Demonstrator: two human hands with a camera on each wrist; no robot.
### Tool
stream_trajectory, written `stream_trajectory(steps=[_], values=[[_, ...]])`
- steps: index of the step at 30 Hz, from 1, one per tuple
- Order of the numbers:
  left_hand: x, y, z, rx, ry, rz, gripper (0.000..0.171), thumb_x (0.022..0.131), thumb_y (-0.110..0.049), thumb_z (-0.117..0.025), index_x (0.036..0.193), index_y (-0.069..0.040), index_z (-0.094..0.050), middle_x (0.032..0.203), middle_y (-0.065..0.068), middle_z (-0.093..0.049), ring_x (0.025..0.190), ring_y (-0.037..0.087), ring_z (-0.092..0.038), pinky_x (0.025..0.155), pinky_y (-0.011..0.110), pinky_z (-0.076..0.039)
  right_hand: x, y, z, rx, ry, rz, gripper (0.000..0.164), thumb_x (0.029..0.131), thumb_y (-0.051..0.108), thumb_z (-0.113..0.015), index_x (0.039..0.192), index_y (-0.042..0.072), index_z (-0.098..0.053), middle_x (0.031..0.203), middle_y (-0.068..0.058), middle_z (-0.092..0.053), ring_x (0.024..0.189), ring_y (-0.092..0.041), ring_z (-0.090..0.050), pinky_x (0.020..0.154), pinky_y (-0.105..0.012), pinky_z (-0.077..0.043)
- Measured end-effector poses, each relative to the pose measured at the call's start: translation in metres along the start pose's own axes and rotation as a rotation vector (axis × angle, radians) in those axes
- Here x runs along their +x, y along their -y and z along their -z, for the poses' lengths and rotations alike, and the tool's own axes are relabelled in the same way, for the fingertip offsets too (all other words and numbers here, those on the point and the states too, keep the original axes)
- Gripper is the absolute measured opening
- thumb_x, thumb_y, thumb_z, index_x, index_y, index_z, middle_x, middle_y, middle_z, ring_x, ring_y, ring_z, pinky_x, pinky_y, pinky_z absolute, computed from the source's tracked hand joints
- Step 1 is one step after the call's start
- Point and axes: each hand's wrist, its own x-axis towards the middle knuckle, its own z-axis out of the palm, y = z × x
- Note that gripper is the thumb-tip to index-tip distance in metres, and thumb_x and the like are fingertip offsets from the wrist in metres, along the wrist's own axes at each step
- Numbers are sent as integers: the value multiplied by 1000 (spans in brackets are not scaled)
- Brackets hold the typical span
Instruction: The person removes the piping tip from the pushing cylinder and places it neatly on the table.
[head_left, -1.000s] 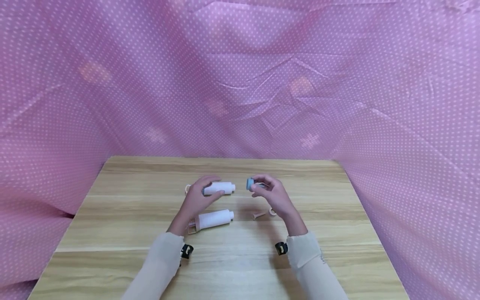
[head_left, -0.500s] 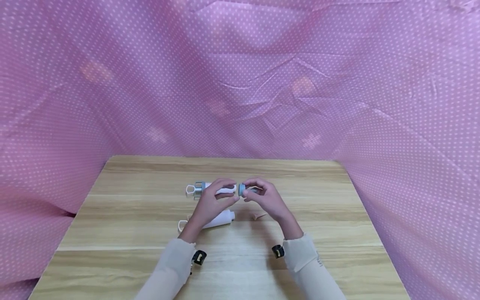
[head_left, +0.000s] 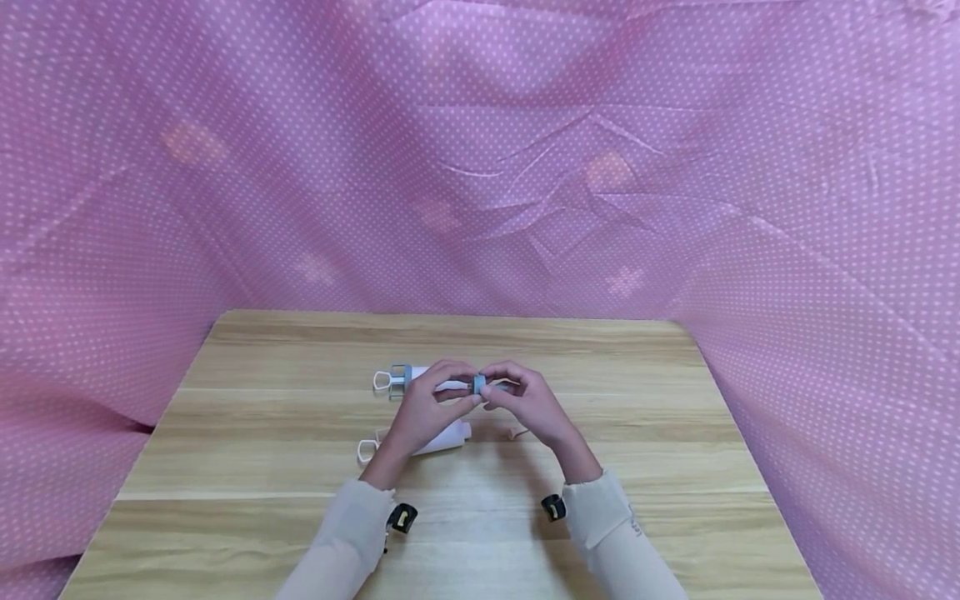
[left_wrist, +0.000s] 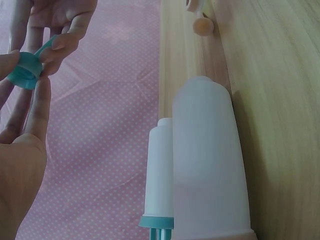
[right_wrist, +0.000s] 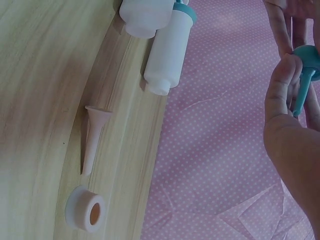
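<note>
My left hand [head_left: 423, 408] and right hand [head_left: 536, 404] meet above the middle of the table, at a teal screw collar [left_wrist: 25, 70] with a slim tapered nozzle [right_wrist: 302, 90]. Fingertips of the left pinch the collar's open end, while the right grips it from the nozzle side. Beneath the left hand lie two white syringe-like cylinders with pull handles. The farther cylinder [right_wrist: 172, 50] has a teal end ring; the nearer one [left_wrist: 210, 160] is partly covered by the left forearm in the head view.
A pale pink funnel-shaped nozzle [right_wrist: 92, 137] and a pink collar ring [right_wrist: 90, 210] lie on the wooden table [head_left: 645, 467]; the ring is hidden behind the right hand in the head view. Pink dotted cloth [head_left: 480, 208] hangs along the back and sides.
My left hand has moved right, off the far cylinder, and its fingertips are now at the teal collar. The right hand has brought the collar slightly left to meet it.
</note>
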Motion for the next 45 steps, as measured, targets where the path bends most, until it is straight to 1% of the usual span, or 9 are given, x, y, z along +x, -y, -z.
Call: stream_trajectory(steps=[11,16,20,23,29,37,40,45], values=[[-1,-2,-1,0,0,-24,32,88,-3,-79,118,-2,-69,118,9,-65,109,26,-65,91,33,-58,-1,-5,2,3,14,-24,30,101,13,-63,126,-4,-62,119,-17,-63,96,-26,-69,86,-44,-59],[0,-3,-1,-3,-7,-43,31,88,-2,-78,118,-2,-69,117,10,-65,109,25,-65,91,33,-58,-4,-9,5,7,39,-23,30,104,16,-59,128,-3,-61,114,-15,-64,95,-29,-67,85,-44,-59],[1,-4,0,-5,-14,-58,31,88,-2,-78,117,-2,-69,116,9,-65,109,26,-65,91,34,-58,-5,-12,6,20,47,-23,31,105,16,-56,129,-4,-61,110,-13,-66,92,-26,-67,85,-41,-60],[1,-6,1,-4,-17,-50,31,88,-2,-78,118,-2,-68,116,9,-65,109,26,-65,91,34,-58,-6,-14,5,44,32,-34,31,106,17,-56,127,-5,-61,106,-12,-66,88,-22,-66,83,-37,-59],[0,-10,3,-5,-21,-25,33,89,-2,-78,119,3,-67,116,9,-65,109,27,-65,91,34,-58,-8,-16,4,109,-35,-71,28,105,16,-57,122,-7,-62,101,-10,-65,82,-17,-64,80,-30,-59],[0,-10,2,-9,-31,-23,34,88,-1,-78,120,2,-67,116,11,-66,108,27,-65,91,33,-58,-10,-17,6,152,-61,-83,23,103,11,-58,118,-7,-62,98,-9,-65,81,-16,-64,80,-29,-59],[-1,-10,2,-12,-34,-13,34,88,-2,-78,119,1,-67,116,10,-66,108,26,-65,90,33,-58,-11,-17,7,180,-74,-83,19,103,9,-59,116,-6,-62,97,-9,-65,81,-16,-64,79,-28,-59],[-2,-8,3,-31,-40,18,34,88,-4,-79,120,4,-67,117,11,-66,108,26,-65,90,33,-58,-13,-16,8,236,-113,-72,15,101,7,-61,113,-3,-61,98,-11,-67,81,-15,-65,79,-27,-58]])
